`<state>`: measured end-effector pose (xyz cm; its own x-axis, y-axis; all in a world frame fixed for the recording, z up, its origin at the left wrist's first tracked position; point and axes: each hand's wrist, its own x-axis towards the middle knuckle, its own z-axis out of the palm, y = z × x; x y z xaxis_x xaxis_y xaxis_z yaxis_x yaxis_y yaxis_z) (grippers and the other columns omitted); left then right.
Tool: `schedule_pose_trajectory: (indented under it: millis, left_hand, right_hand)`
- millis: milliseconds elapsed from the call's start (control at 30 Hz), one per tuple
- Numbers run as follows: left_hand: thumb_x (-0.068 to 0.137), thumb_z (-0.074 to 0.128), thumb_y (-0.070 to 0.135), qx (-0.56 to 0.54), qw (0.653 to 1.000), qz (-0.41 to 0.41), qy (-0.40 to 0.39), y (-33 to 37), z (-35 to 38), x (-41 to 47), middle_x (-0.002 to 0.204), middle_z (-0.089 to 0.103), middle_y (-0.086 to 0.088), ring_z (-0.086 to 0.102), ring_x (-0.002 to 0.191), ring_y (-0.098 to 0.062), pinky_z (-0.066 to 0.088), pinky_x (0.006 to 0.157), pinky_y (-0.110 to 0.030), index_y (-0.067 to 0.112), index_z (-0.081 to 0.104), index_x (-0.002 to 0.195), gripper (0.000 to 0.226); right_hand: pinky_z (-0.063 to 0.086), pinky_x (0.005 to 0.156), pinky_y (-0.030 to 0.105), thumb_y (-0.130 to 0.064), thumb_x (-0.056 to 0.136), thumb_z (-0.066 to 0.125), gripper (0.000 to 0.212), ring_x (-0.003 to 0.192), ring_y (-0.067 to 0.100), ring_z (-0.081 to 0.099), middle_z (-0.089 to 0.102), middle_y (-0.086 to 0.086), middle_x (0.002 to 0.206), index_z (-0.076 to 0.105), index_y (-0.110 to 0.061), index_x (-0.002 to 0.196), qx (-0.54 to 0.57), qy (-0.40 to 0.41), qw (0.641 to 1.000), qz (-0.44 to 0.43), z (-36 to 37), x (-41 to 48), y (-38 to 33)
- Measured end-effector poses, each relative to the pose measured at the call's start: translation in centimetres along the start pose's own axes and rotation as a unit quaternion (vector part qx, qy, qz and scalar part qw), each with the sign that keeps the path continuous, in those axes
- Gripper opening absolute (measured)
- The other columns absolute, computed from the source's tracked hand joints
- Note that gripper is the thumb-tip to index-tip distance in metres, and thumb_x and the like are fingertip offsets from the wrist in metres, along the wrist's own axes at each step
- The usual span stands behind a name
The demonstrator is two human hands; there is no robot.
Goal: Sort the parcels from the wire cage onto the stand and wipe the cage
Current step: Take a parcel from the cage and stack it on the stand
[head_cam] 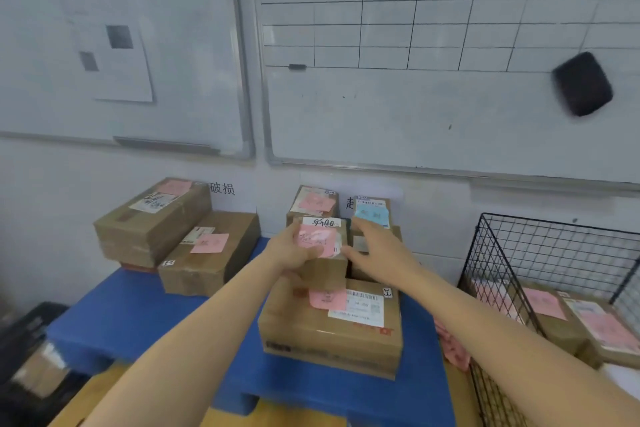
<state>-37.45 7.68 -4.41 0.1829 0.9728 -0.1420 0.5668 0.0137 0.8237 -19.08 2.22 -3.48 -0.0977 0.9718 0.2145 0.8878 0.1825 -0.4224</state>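
A small cardboard parcel (325, 260) with a pink note and a white label sits on top of a larger box (332, 329) on the blue stand (138, 315). My left hand (294, 250) grips the small parcel's left side, thumb over its pink note. My right hand (377, 250) rests against its right side with fingers spread. Behind it stand two more parcels, one with a pink note (313, 201) and one with a blue note (372, 213). The black wire cage (512, 253) stands at the right, with several parcels (554, 315) inside.
Two brown boxes (180, 236) are stacked at the stand's left, against the wall. A pink cloth (453, 350) lies between the stand and the cage. Whiteboards (415, 97) hang above. A dark crate (31, 350) sits low at the left.
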Motion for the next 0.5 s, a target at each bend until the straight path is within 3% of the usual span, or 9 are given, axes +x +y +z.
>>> schedule_pose_trajectory:
  millis: [67, 167, 500]
  left_hand:
    - [0.084, 0.071, 0.028, -0.006, 1.000, -0.008, 0.004, -0.9, -0.3, 0.4, 0.143, 0.045, -0.003, 0.047, 0.126, -0.025, 0.041, 0.105, -0.043, 0.021, 0.017, 0.152, 0.087]
    - [0.084, 0.071, 0.028, -0.015, 1.000, -0.021, 0.003, -1.7, -0.8, 1.0, 0.142, 0.046, -0.002, 0.046, 0.126, -0.025, 0.041, 0.105, -0.044, 0.026, 0.012, 0.153, 0.090]
    - [0.090, 0.063, 0.022, 0.004, 1.000, -0.009, 0.001, -2.3, -1.8, 2.7, 0.140, 0.048, -0.003, 0.046, 0.126, -0.024, 0.037, 0.108, -0.042, 0.022, 0.018, 0.151, 0.076]
  right_hand:
    - [0.033, 0.108, 0.033, -0.040, 0.096, 0.053, 0.066, 0.138, 0.019, 0.035, 0.037, 0.004, 0.152, 0.027, -0.013, 0.150, 0.010, -0.016, 1.000, 0.003, 0.8, 0.5, -0.3]
    - [0.039, 0.100, 0.031, -0.036, 0.095, 0.055, 0.055, 0.128, 0.020, 0.045, 0.048, 0.004, 0.142, 0.038, -0.016, 0.144, 0.018, -0.025, 1.000, -0.004, 1.7, 1.3, -0.8]
    - [0.053, 0.086, 0.037, -0.047, 0.092, 0.051, 0.049, 0.112, 0.013, 0.055, 0.058, -0.008, 0.130, 0.043, -0.033, 0.138, 0.010, -0.021, 0.999, -0.028, 4.1, 4.0, -1.5]
